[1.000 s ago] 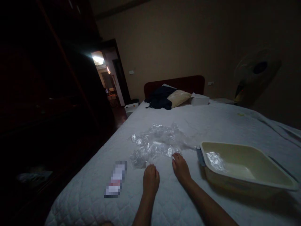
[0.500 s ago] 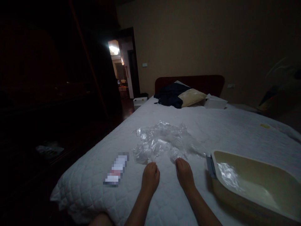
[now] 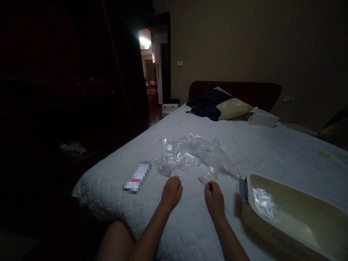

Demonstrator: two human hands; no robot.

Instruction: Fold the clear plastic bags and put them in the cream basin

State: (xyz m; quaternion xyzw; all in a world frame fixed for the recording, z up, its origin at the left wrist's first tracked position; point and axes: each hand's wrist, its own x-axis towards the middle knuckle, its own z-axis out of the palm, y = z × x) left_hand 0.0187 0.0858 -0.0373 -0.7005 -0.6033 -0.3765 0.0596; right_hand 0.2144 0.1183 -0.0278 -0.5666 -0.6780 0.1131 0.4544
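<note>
Right hand (image 3: 214,198) apparently pinching plastic wrap (image 3: 190,154) edge; left hand (image 3: 172,191) loosely fisted beside it.

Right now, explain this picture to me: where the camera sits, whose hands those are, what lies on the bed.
The camera sits on a person's head, looking forward and down, so both bare arms are that person's own. The left hand rests on the white quilted bed beside crumpled clear plastic. The right hand has its fingers at a small plastic scrap; the dim light hides whether it is gripped. A cream basin lies to the right, a small flat packet to the left.
</note>
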